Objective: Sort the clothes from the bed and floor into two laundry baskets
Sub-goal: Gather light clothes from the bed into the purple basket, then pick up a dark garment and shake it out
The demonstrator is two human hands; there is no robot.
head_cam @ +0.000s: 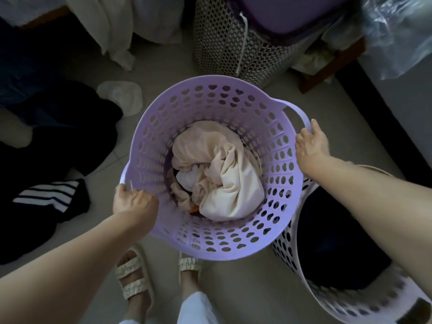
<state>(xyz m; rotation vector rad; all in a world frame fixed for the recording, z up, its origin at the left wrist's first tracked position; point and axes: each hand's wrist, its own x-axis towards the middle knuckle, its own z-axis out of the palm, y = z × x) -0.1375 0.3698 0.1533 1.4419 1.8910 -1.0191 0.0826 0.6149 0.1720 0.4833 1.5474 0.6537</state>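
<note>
I look straight down into a round purple laundry basket with perforated walls. Light clothes, cream and white, lie bunched at its bottom. My left hand is closed on the basket's near-left handle. My right hand grips the right handle. A white perforated basket stands at the lower right, partly under my right arm, with dark clothes inside. Dark garments, one with white stripes, lie on the floor at left.
A patterned mesh hamper with a purple lid stands behind the purple basket. White bedding hangs down at the upper left. A small pale cloth lies on the tiled floor. My sandalled feet are below the basket. Clear plastic wrap is at upper right.
</note>
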